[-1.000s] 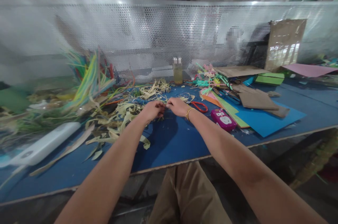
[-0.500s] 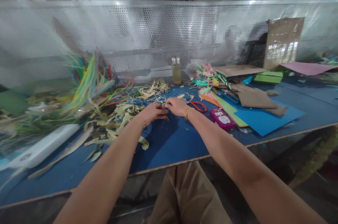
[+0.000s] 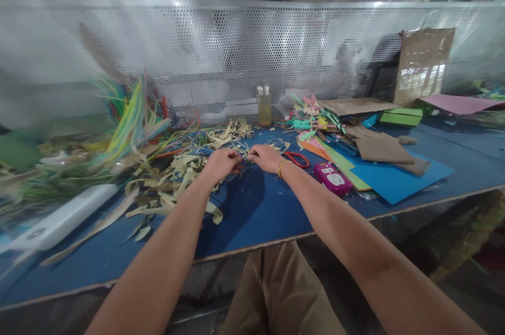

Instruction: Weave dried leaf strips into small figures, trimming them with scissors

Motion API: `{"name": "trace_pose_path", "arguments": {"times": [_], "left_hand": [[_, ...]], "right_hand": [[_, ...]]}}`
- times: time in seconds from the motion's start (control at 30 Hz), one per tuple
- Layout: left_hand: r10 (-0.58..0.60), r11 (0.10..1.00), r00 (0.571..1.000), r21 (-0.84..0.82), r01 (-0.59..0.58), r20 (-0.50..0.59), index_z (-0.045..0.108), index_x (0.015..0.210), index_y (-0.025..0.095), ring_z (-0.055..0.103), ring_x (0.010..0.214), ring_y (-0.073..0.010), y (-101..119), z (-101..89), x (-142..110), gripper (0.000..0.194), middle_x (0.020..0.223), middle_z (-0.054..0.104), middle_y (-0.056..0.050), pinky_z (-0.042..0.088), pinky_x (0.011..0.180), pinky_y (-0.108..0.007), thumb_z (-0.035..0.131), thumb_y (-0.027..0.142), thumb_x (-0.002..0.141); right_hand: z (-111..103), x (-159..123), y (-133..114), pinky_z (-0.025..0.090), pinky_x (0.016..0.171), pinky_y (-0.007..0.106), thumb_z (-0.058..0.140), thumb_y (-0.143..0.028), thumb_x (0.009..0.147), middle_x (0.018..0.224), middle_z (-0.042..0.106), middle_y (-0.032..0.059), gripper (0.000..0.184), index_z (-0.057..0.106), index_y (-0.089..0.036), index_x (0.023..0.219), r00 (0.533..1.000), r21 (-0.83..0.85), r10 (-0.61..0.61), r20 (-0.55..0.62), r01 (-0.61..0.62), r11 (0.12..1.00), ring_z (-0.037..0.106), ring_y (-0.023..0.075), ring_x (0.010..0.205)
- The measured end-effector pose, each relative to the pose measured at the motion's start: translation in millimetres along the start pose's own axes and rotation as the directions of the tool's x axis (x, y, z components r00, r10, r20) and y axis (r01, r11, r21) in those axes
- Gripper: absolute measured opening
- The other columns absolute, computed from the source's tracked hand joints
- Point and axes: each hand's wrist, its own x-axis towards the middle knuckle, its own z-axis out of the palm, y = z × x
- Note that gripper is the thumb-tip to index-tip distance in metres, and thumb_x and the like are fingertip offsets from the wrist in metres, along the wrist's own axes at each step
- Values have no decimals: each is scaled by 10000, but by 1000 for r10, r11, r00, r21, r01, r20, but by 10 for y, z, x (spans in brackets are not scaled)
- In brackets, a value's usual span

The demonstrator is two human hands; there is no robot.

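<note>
My left hand (image 3: 224, 163) is closed in a pinch above the blue tabletop (image 3: 252, 219), at the edge of a heap of pale dried leaf strips (image 3: 179, 180). My right hand (image 3: 263, 158), with a gold bracelet at the wrist, is closed a short way to its right. Something thin and pale seems to sit between the fingers, too small to make out. Just right of my right hand lie red-handled scissors (image 3: 298, 160). A purple case with a white figure (image 3: 332, 179) rests nearer the right forearm.
Coloured strips (image 3: 130, 119) stand at the left, behind a long white device (image 3: 67, 217). A glass jar (image 3: 264, 106) stands by the perforated metal screen (image 3: 236, 46). On the right lie blue paper (image 3: 398, 180), brown card pieces (image 3: 382, 148) and a green box (image 3: 401, 115).
My left hand has moved slightly left and up, away from my right hand, opening a small gap between them. My right hand has barely moved.
</note>
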Motion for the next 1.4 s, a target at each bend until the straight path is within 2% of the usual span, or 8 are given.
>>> {"name": "trace_pose_path", "arguments": {"times": [0.27,0.43,0.57,0.67,0.83,0.97,1.17,1.4], "left_hand": [[-18,994,994,106,6,112,618,649,183,591,631,-163,119,-25,-97,85,653,648,-25,424,501,-208,606,267,642],[168,958,972,205,-200,167,625,630,187,531,604,-141,134,-106,-102,121,620,594,7,405,538,-217,635,307,622],[365,908,902,127,-400,231,586,585,180,564,801,-158,146,-107,-115,137,845,634,-19,429,740,-243,641,293,639],[308,947,907,-3,-321,288,572,621,173,565,777,-149,159,-54,-138,163,834,638,-29,431,731,-251,627,317,674],[100,989,964,-131,-69,245,560,673,165,498,551,-101,86,6,-92,233,694,625,-19,395,540,-224,624,388,691],[-5,982,959,-178,57,283,566,656,158,517,538,-101,2,-27,-31,243,652,620,-21,407,526,-220,683,369,634],[-38,966,957,-234,109,288,570,635,156,524,546,-93,-19,-47,-24,232,628,604,-11,406,532,-208,707,343,620],[-7,933,988,-355,63,157,625,705,143,530,581,-93,19,14,-33,283,692,624,-17,415,567,-218,722,396,622]], "right_hand": [[-10,-19,23,359,697,242,509,-270,848,871,640,63,148,603,-162,812,999,-76,44,-17,-45,996,550,152,812],[-1,-9,25,376,753,261,499,-263,852,932,645,83,144,600,-165,817,997,-104,71,-33,-74,992,556,175,890],[0,-3,28,380,765,274,474,-240,857,947,646,100,154,602,-160,828,996,-123,84,-39,-88,988,558,189,909],[-1,-8,32,385,761,282,460,-227,857,958,643,109,162,605,-155,850,994,-143,99,-49,-105,984,557,198,916],[6,-11,5,391,784,293,437,-273,885,983,631,117,206,604,-154,898,994,-194,99,-43,-105,975,554,207,944],[13,-31,-90,400,804,306,426,-248,893,977,626,138,214,598,-132,944,996,-275,62,-61,-77,958,560,225,952],[-11,-61,-134,403,773,302,428,-206,873,989,609,149,190,584,-127,946,990,-310,13,-143,-58,949,561,219,907],[-128,61,108,345,640,251,392,-276,873,733,596,52,292,571,-144,683,994,-24,76,-81,-78,997,505,137,687]]}}
